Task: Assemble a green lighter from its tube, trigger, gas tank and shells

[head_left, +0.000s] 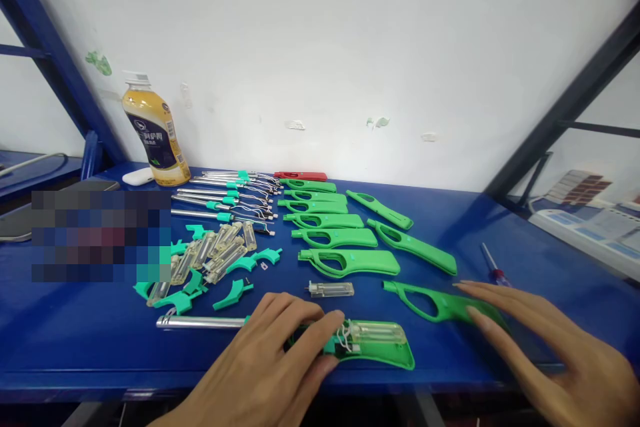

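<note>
My left hand (280,347) is closed over a partly assembled lighter (380,350) near the front edge. Its green half shell lies open side up, holding a clear fuel tank (377,332), white wires and a teal trigger partly hidden by my fingers. A metal tube (200,323) sticks out to the left. My right hand (555,347) is spread around the wide end of another green shell half (445,305), thumb and fingers apart; firm contact cannot be made out. Just behind the lighter lies a single clear tank (331,289).
Several green shells (350,261) and one red shell (305,176) lie in rows. To the left are metal tubes with wires (200,215), clear tanks (225,260) and teal triggers (233,295). A drink bottle (155,133) stands by the wall; a screwdriver (495,270) lies right.
</note>
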Demonstrator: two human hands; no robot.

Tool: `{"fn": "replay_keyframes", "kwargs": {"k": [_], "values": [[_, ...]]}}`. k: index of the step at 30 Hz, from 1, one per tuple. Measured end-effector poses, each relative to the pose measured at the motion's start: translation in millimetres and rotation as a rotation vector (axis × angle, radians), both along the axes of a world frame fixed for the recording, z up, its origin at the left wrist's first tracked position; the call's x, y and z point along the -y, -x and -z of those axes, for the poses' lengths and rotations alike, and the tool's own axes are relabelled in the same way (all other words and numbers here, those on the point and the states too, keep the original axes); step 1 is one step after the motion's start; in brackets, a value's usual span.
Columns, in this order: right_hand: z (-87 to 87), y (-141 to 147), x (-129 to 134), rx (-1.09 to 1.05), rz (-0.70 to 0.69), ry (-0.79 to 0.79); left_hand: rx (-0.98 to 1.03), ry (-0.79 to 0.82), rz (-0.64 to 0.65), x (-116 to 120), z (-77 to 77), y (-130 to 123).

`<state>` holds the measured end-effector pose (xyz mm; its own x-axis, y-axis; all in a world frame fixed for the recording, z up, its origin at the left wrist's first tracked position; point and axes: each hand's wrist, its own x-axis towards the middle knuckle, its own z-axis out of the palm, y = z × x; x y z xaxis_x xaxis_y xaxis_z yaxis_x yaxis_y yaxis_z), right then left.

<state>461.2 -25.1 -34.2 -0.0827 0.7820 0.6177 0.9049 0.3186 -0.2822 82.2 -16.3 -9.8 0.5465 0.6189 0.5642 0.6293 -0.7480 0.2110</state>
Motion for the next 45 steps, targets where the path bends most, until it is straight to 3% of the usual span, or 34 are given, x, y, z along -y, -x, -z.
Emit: {"fn": "replay_keyframes", "kwargs": {"k": [5, 11, 16, 19, 26, 29, 32, 38, 45], "values": [[17.5, -24.6, -10.7, 0.052, -0.027, 0.08, 0.006, 0.015, -0.02, 2.4, -1.7, 3.2], [14.8, -34.0, -8.1, -0.006, -0.082, 0.103, 0.019, -0.029, -0.03, 4.7, -6.2, 8.6], [9.8, -38.6, 9.5, -0.093, -0.034, 0.157, 0.044, -0.096, -0.076, 1.8, -12.0, 16.1], [0.2, -18.0, 13.7, -0.051, -0.092, 0.099, 0.08, -0.111, -0.099, -0.9, -17.8, 23.7], [-45.5, 86.3, -6.4, 0.034, -0.42, -0.111, 0.024, -0.06, -0.196, -0.2, -17.6, 48.1], [-55.7, 110.7, -12.3, 0.105, -0.469, -0.12, 0.043, -0.039, -0.189, 0.7, -14.5, 53.6], [-54.9, 114.4, -13.1, 0.147, -0.491, -0.117, 0.029, -0.017, -0.2, 1.5, -12.2, 55.3], [-48.4, 110.1, -14.2, 0.147, -0.497, -0.106, 0.014, 0.07, -0.102, 0.6, -12.5, 48.6], [-49.8, 113.8, -13.5, 0.091, -0.488, -0.109, 0.016, 0.051, -0.088, -1.2, -11.3, 50.0]]}}
